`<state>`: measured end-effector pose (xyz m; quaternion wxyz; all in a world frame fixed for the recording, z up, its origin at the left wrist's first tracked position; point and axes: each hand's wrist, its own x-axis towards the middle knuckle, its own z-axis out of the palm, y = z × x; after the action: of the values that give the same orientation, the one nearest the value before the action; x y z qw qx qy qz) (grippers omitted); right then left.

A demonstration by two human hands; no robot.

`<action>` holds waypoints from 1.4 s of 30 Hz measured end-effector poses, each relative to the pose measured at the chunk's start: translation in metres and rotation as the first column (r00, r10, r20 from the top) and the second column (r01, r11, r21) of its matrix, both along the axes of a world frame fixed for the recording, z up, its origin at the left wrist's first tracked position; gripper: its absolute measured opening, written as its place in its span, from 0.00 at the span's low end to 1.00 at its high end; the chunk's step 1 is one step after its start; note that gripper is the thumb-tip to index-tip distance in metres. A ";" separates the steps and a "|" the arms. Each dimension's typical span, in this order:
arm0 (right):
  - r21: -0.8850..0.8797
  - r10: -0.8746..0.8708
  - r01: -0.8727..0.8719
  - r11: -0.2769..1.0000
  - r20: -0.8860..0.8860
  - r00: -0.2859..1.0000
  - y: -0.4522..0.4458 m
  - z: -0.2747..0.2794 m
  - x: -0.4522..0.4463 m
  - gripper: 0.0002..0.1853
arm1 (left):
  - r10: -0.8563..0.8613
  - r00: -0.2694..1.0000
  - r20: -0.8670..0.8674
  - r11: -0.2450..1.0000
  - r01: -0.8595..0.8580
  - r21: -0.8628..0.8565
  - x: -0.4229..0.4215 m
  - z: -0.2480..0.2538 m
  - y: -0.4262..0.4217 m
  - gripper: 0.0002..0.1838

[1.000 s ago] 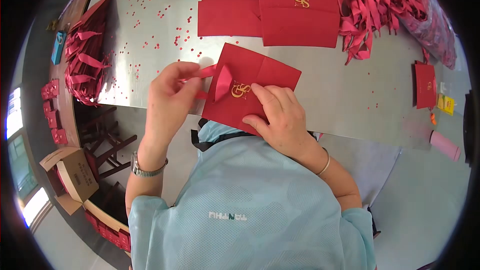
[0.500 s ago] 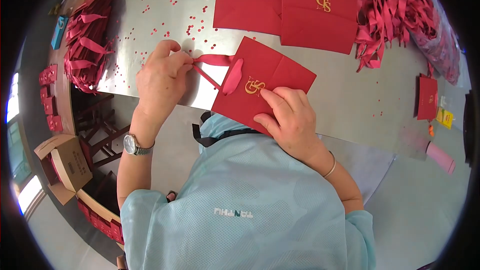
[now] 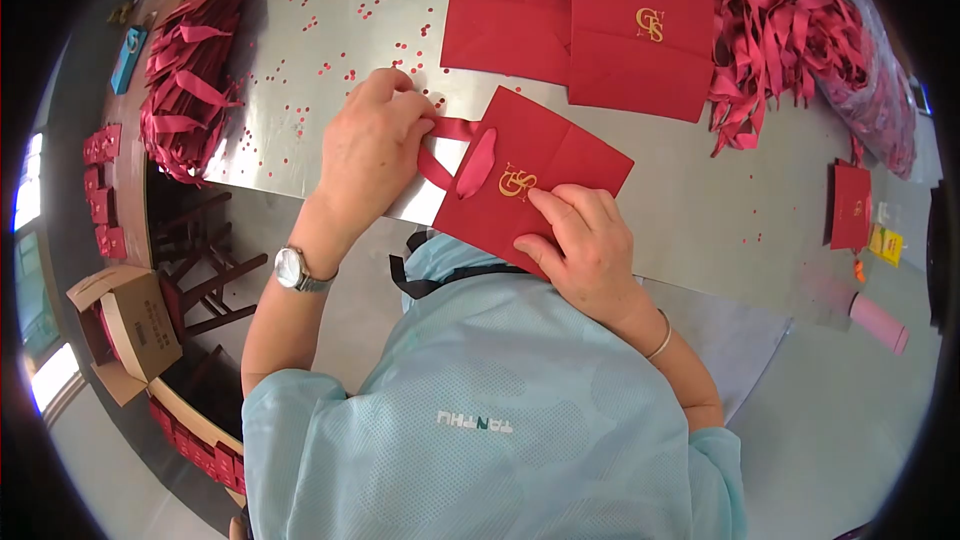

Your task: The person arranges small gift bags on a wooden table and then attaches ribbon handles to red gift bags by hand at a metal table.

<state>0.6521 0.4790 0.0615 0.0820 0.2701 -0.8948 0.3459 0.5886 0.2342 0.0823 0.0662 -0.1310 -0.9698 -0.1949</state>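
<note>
A flat red paper bag [image 3: 550, 140] with gold lettering lies tilted at the table's near edge. My right hand [image 3: 580, 240] grips its lower right side, thumb and fingers on the front face. Two red ribbon handles come out of the bag's left end. One ribbon loop [image 3: 478, 166] lies against the front face. The other, the rear ribbon handle [image 3: 436, 168], is stretched leftward, and my left hand [image 3: 372, 145] pinches its end between thumb and fingers.
Flat red bags [image 3: 640, 30] are stacked at the back. Right of them is a heap of red ribbons [image 3: 775, 30] beside a plastic bag [image 3: 880, 90]. Bags with ribbons [image 3: 190, 80] stand at left. Red paper dots dot the metal table [image 3: 690, 210]. An open carton [image 3: 145, 325] stands lower left.
My left hand has moved right, closer to the bag, still pinching the ribbon. The ribbon loop now looks wider and less taut. My right hand keeps its hold on the bag.
</note>
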 end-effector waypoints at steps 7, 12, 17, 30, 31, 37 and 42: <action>-0.004 -0.002 0.002 1.000 0.027 1.000 0.000 0.000 0.001 0.24 | 0.175 0.984 -0.031 0.979 -0.177 -0.097 -0.009 -0.008 -0.009 0.03; -0.007 0.000 0.000 1.000 0.018 1.000 0.001 0.002 0.000 0.24 | 0.209 0.976 -0.058 0.976 -0.212 -0.052 -0.007 -0.011 -0.005 0.03; -0.027 -0.013 0.014 1.000 0.030 0.999 -0.002 0.002 0.002 0.23 | 0.184 0.941 -0.283 0.983 -0.176 0.055 0.022 0.006 0.001 0.08; -0.192 -0.305 0.271 0.943 -0.182 0.935 0.021 0.009 0.001 0.34 | 0.010 0.998 0.059 0.890 -0.036 0.454 0.038 0.034 0.048 0.05; -0.240 -0.415 0.366 0.899 -0.202 0.887 0.028 0.014 -0.005 0.37 | -0.042 0.998 -0.049 0.884 0.060 0.464 0.036 0.041 0.048 0.05; -0.735 0.118 0.261 0.625 0.420 0.900 0.060 0.061 -0.002 0.15 | -0.121 0.913 -0.389 0.856 0.295 0.425 0.029 0.043 0.048 0.08; -0.055 -0.023 -0.011 0.998 -0.569 0.822 0.038 0.055 -0.016 0.14 | 0.203 0.975 0.088 0.571 -0.191 0.799 0.027 0.023 0.015 0.06</action>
<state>0.6358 0.5165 0.1167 0.3538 0.3558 -0.8204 0.2743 0.6156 0.2491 0.1057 0.1458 0.0202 -0.7859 -0.6006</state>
